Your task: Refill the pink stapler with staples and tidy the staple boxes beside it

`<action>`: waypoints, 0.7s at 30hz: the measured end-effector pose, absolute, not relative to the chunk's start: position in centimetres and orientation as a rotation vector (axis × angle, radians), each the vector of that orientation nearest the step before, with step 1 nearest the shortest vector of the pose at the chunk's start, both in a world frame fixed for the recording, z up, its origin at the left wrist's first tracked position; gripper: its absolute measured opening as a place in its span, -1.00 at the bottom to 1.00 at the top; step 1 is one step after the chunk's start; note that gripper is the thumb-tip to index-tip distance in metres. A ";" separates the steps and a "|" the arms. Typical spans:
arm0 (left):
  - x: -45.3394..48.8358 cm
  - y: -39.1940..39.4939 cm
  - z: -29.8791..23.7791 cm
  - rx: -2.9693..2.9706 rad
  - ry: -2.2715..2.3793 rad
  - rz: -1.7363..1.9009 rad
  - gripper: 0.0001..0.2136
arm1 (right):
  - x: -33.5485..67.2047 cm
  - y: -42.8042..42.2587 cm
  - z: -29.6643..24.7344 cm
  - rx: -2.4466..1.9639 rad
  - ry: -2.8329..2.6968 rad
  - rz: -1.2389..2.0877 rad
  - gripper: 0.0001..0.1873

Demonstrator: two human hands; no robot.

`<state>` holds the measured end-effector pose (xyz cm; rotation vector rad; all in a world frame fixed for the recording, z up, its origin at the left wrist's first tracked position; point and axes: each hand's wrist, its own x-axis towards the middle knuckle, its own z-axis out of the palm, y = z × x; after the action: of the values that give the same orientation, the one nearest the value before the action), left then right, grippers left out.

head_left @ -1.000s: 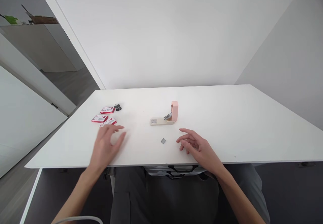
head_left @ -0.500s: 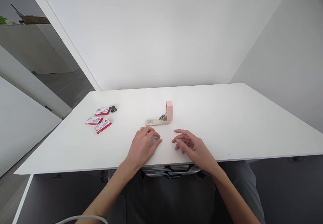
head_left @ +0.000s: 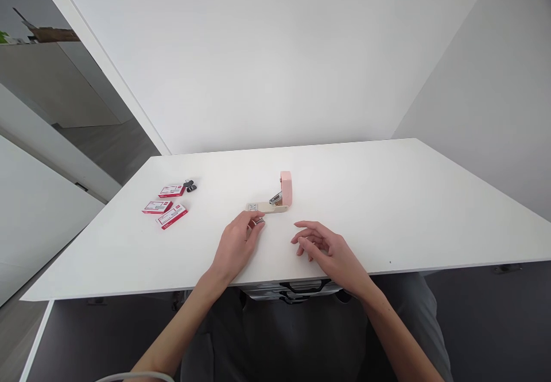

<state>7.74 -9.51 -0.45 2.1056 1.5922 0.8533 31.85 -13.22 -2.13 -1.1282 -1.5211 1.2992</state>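
Observation:
My left hand [head_left: 237,243] is closed, with a small strip of staples [head_left: 259,221] pinched between thumb and fingertips. Just beyond those fingertips a stapler stands opened on the white table, its pink top [head_left: 286,188] upright and its cream base [head_left: 267,207] lying flat to the left. A metal part shows at the hinge. To the right, my right hand [head_left: 321,244] rests by the table's front edge, fingers loosely bent and apart, holding nothing.
Several red-and-white boxes [head_left: 172,216] lie at the left of the table [head_left: 387,198], beside small black clips [head_left: 190,186]. A white wall [head_left: 275,72] rises behind. Drawers with black handles [head_left: 303,286] are below the front edge.
My left hand has moved left and slightly away from me, carrying the strip of staples closer to the stapler base. My right hand has stayed in place.

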 end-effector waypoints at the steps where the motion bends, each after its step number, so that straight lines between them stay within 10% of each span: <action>1: 7.7 -9.4 -0.4 2.074 1.587 0.870 -0.77 | 31.8 -13.2 -2.1 -1.130 -1.520 1.302 -0.60; 21: 9.5 -4.4 -0.6 2.137 1.505 1.173 -0.81 | 31.8 -13.0 -2.0 -1.172 -1.544 1.290 -0.65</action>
<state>9.54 -4.44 -0.56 2.1372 1.5047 1.1731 31.83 -13.05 -2.02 -1.1719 -1.5444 1.2898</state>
